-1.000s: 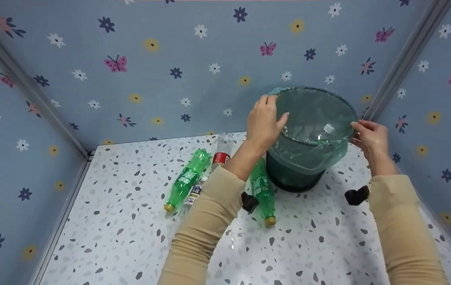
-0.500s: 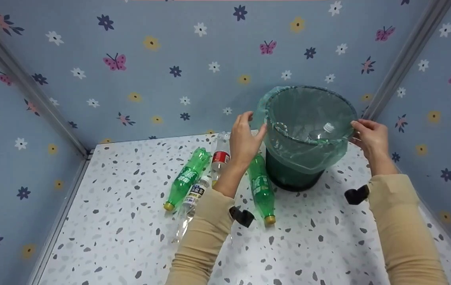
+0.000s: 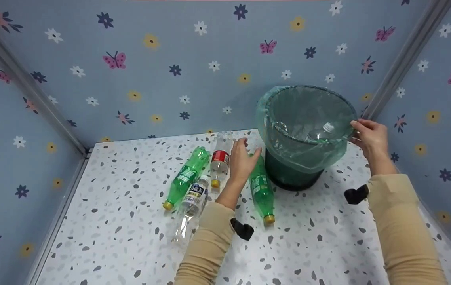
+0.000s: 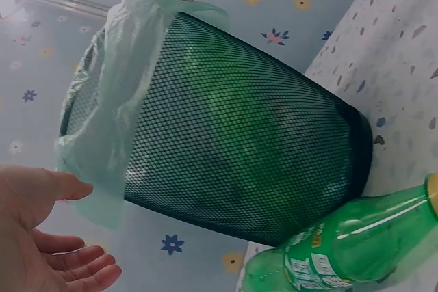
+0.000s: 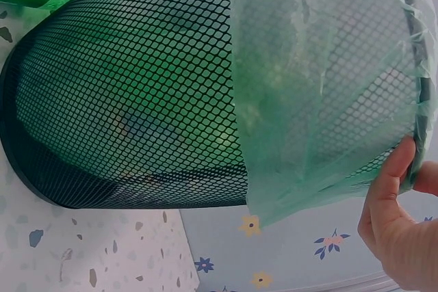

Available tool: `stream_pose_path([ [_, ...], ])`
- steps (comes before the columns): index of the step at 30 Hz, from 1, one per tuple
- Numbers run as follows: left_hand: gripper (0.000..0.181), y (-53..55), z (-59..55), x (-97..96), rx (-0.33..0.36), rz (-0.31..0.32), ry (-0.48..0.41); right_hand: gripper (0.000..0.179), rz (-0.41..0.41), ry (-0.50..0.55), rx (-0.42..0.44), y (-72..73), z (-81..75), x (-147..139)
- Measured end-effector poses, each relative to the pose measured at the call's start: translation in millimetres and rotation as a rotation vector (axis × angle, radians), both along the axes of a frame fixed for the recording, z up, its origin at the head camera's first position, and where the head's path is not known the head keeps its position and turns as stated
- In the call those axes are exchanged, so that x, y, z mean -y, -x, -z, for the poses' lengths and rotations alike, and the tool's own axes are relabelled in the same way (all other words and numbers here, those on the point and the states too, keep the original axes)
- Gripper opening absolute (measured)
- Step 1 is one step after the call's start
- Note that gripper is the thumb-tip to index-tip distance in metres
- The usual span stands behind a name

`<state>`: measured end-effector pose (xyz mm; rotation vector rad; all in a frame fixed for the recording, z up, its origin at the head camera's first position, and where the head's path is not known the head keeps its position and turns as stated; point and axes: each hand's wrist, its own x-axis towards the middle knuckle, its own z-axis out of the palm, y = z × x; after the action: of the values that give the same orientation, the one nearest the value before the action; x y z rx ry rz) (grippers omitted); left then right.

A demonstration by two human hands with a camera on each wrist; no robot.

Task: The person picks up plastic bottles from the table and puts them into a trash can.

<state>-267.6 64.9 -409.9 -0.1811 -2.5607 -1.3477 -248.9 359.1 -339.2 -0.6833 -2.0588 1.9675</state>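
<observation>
A dark mesh trash bin [image 4: 239, 128] stands upright, lined with a thin green plastic bag [image 3: 300, 154] folded over its rim. My right hand [image 3: 372, 138] pinches the rim and bag at the right side; the right wrist view shows thumb and fingers [image 5: 387, 182] on either side of it. My left hand [image 3: 242, 162], fingers apart and holding nothing, is left of the bin. It hovers between a clear bottle with a red label [image 3: 220, 158] and a green bottle [image 3: 262, 190] lying beside the bin. Inside the bin a clear bottle with a white cap [image 3: 324, 131] shows.
Further left on the speckled white surface [image 3: 102, 221] lie another green bottle [image 3: 185, 178] and a clear bottle with a dark-and-white label [image 3: 193, 198]. Blue patterned walls [image 3: 193, 51] rise at the back and both sides, close behind the bin.
My left hand has let go of the bin's left rim and moved left and down toward the bottles. The bag's edge now hangs outside there. My right hand has stayed at the rim.
</observation>
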Motion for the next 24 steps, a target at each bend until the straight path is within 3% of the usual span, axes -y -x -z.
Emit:
stream_pose_path([
  [5,0.045,1.3,25.0,-2.0,0.055,0.0,0.04,0.046,0.007,0.012,0.014,0.7,0.0,0],
  [11,0.052,-2.2,44.7,-2.7,0.148,0.018,0.066,0.045,0.012,0.012,0.016,0.8,0.6,0],
  [14,0.055,3.4,64.2,-4.7,0.164,0.018,0.076,0.048,0.006,0.002,0.012,1.1,0.6,1],
  [18,0.064,44.2,146.5,-11.9,0.071,0.024,0.068,0.049,-0.002,0.005,0.01,1.1,0.0,1],
  [20,0.066,55.5,171.2,-13.1,0.097,0.053,0.051,0.05,-0.002,0.003,0.012,0.9,-0.3,0],
  [21,0.068,61.3,184.7,-13.5,0.076,0.062,0.035,0.05,-0.002,0.001,0.012,0.7,-0.5,0],
  [23,0.066,49.4,170.0,-10.6,0.188,0.088,0.003,0.05,-0.002,-0.003,0.014,0.3,-0.6,0],
  [24,0.066,41.9,161.6,-10.0,0.205,0.081,0.003,0.05,0.0,-0.004,0.015,0.1,-0.7,0],
])
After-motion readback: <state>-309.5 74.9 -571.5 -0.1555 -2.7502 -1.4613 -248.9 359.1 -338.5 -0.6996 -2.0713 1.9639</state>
